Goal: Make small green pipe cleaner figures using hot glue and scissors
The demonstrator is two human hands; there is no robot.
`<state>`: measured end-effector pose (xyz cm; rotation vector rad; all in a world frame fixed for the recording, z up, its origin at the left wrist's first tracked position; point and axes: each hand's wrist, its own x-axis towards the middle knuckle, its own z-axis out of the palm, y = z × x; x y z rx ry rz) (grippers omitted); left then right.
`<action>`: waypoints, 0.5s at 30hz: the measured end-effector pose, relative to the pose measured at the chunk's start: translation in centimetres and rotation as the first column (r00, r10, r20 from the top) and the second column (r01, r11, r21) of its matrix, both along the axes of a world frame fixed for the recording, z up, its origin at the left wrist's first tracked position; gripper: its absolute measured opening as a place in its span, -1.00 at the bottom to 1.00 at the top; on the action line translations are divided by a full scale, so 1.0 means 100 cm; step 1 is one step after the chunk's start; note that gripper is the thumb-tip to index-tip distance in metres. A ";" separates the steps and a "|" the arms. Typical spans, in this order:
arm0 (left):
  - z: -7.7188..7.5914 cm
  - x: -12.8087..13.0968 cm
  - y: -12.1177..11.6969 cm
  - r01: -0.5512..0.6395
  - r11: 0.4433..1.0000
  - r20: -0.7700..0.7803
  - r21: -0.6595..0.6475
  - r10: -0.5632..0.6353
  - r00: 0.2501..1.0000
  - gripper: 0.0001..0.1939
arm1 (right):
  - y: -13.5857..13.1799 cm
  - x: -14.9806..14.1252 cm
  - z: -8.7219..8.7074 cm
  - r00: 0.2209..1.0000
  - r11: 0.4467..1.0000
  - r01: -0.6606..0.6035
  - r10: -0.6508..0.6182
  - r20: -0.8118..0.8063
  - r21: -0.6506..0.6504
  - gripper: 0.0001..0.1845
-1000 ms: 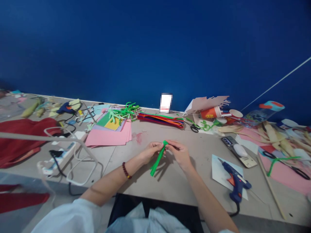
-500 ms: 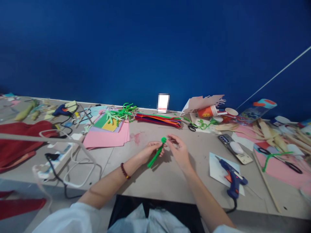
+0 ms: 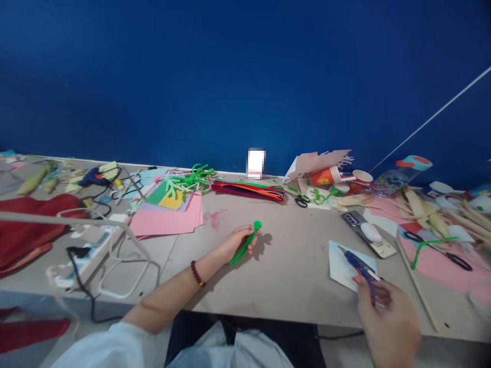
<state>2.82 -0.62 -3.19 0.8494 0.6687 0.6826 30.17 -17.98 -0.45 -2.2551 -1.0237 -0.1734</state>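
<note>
My left hand [image 3: 238, 244] grips a folded green pipe cleaner [image 3: 243, 249] whose top end carries a round green tuft [image 3: 257, 224]. The hand rests just above the bare tabletop [image 3: 291, 286]. Far to the right, my right hand [image 3: 387, 319] is wrapped around a blue hot glue gun [image 3: 360, 268]. The hand hides the gun's handle and lower part. The gun is over a white paper sheet [image 3: 345, 266], and its black cord is partly visible below the table edge.
A pink paper stack [image 3: 164, 222] lies left of my hands. Several bright pipe cleaners [image 3: 247, 191] and black-handled scissors [image 3: 301, 201] lie along the far edge. A power strip [image 3: 86, 258] with white cables and a red cloth [image 3: 26, 230] sit at the left.
My right hand has moved away from the pipe cleaner to the right and taken hold of the glue gun, which has shifted from where it lay. My left hand has stayed nearly still.
</note>
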 end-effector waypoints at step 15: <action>0.019 0.011 -0.028 0.230 0.860 -0.340 0.456 -0.071 0.938 -0.69 | 0.010 0.052 -0.018 0.952 0.814 -0.196 0.024 -0.306 -0.547 -0.45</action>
